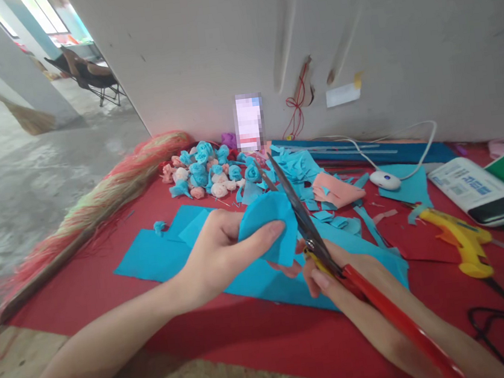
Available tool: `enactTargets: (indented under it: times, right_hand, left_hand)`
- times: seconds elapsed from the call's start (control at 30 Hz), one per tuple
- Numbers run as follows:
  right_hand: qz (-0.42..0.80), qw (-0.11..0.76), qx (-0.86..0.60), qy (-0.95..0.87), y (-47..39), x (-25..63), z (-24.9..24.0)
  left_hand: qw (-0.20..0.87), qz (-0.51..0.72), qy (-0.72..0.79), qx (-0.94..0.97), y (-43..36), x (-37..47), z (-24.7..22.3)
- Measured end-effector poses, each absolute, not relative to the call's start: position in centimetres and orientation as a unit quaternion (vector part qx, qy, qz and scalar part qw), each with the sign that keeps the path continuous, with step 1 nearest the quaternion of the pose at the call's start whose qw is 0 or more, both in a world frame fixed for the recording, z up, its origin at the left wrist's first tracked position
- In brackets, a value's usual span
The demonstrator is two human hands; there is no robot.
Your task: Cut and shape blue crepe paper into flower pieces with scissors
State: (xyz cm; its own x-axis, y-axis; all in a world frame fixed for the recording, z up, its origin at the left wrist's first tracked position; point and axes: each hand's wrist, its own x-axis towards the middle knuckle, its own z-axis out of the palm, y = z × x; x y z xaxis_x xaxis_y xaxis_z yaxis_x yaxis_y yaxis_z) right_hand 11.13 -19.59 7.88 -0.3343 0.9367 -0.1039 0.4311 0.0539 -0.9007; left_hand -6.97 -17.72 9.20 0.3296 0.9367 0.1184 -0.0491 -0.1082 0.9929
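A rounded piece of blue paper [269, 211] is pinched by my left hand [226, 246], its thumb lying across the front. Long scissors with red handles [320, 248] are in my right hand [335, 276]; the blades point up and away, slightly parted, along the right edge of the piece. Beneath both hands lie larger blue sheets [263, 285] on the red table cover [196, 335]. Something small and yellow shows by my right fingers, too hidden to name.
Blue and pink paper flowers [207, 170] are piled behind. Blue scraps [297, 165], a folded pink sheet [336, 188], a yellow glue gun [462, 238] and a white device [484, 190] lie right. A straw broom [100, 212] borders the left; a wall [217, 47] stands behind.
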Motion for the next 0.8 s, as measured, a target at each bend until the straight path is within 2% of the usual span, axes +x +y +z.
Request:
enactTargets:
  times: [0.13, 0.43, 0.8]
  right_hand:
    - [0.42, 0.206, -0.526, -0.711, -19.78, 10.76, 8.66]
    - [0.369, 0.209, -0.507, -0.75, -19.76, 11.08, 8.68]
    - [0.411, 0.214, -0.513, -0.722, -19.83, 11.04, 8.76]
  left_hand:
    - [0.544, 0.448, 0.371, 0.605, -17.78, -6.98, 9.25]
    - [0.558, 0.447, 0.353, 0.603, -17.93, -7.22, 9.14]
    - [0.625, 0.466, 0.299, 0.55, -17.72, -7.38, 9.07]
